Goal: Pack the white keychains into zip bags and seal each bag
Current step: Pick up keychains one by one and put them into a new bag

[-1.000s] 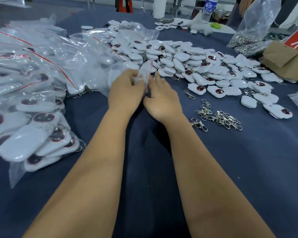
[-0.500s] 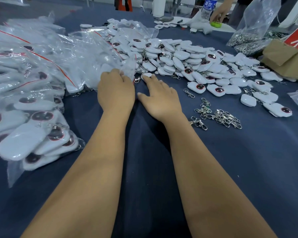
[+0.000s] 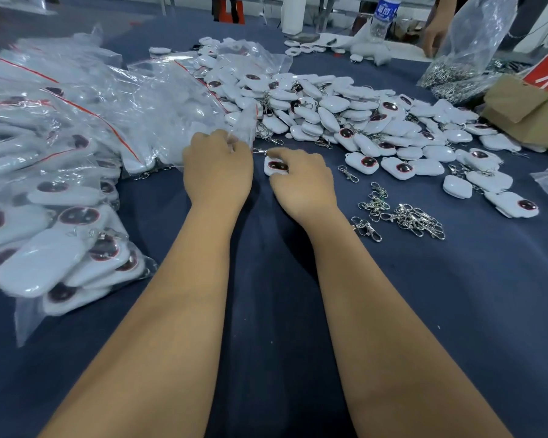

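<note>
My left hand (image 3: 217, 167) pinches the edge of a clear zip bag (image 3: 244, 128) that stands up just beyond its fingers. My right hand (image 3: 301, 177) curls over one white keychain (image 3: 276, 166) with a dark round face and a metal clasp, lying on the blue cloth right beside my left hand. A big heap of loose white keychains (image 3: 345, 112) spreads beyond and to the right of both hands. Filled zip bags with red seal strips (image 3: 60, 147) are piled on the left.
Loose metal clasps (image 3: 402, 213) lie right of my right wrist. A bag of clasps (image 3: 465, 58), a cardboard box (image 3: 525, 105), a water bottle (image 3: 383, 17) and another person's hand (image 3: 435, 36) are at the far right. Blue cloth (image 3: 456, 295) covers the table.
My hands separated from the bag they held together. My left hand took hold of a fresh bag's edge, and my right hand closed over a single keychain at the heap's near edge.
</note>
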`<move>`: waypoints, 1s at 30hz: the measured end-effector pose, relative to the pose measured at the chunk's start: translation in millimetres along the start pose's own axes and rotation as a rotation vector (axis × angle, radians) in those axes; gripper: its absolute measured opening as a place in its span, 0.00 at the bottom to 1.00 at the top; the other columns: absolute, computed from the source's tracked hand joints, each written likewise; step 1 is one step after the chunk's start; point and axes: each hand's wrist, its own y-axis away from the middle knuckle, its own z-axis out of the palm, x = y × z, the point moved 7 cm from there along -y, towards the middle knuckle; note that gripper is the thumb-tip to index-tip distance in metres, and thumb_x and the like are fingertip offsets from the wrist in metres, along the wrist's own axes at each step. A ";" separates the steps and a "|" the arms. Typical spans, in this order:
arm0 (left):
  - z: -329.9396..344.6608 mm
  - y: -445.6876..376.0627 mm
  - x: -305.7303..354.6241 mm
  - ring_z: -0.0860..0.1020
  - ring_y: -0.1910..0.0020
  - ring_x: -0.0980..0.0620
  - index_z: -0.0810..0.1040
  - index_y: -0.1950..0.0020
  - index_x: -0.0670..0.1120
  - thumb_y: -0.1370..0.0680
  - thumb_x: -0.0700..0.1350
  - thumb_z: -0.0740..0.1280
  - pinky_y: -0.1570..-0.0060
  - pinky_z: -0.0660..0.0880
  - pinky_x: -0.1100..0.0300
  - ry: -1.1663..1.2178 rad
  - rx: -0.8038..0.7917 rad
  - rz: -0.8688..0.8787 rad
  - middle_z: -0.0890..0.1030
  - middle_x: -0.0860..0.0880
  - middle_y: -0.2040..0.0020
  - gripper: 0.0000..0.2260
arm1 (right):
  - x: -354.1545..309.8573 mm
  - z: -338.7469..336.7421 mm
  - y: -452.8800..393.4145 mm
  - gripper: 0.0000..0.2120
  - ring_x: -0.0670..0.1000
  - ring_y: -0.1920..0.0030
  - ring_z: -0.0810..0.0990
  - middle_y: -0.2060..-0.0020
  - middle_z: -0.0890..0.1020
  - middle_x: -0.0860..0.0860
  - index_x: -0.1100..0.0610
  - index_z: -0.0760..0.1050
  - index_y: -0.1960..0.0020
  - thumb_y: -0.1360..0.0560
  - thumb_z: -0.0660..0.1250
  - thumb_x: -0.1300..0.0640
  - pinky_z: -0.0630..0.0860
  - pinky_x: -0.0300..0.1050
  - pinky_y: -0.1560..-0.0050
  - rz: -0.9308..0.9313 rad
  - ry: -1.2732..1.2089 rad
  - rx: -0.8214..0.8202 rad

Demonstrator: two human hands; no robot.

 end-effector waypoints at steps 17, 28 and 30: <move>3.0 -1.6 -0.9 0.80 0.54 0.43 0.79 0.57 0.51 0.25 0.33 0.55 0.55 0.78 0.52 0.267 -0.029 -0.019 0.80 0.44 0.46 0.17 | -10.7 6.3 1.2 0.17 0.53 0.37 0.71 0.41 0.80 0.46 0.45 0.79 0.39 0.26 0.61 0.55 0.63 0.46 0.45 -0.084 -0.026 -0.095; 3.1 -6.9 -12.2 0.73 0.65 0.58 0.81 0.53 0.52 0.25 0.34 0.56 0.69 0.67 0.69 0.391 -0.009 -0.119 0.79 0.51 0.58 0.17 | -1.4 -5.7 8.4 0.13 0.42 0.74 0.63 0.72 0.67 0.44 0.52 0.64 0.63 0.31 0.69 0.61 0.61 0.32 0.74 0.091 -0.611 0.022; 4.5 -5.1 -10.0 0.75 0.63 0.54 0.81 0.55 0.53 0.26 0.37 0.58 0.65 0.69 0.64 0.375 -0.042 -0.094 0.79 0.54 0.63 0.15 | 1.0 -10.7 7.8 0.10 0.42 0.71 0.66 0.70 0.70 0.46 0.53 0.69 0.58 0.30 0.66 0.66 0.64 0.32 0.70 0.140 -0.785 0.067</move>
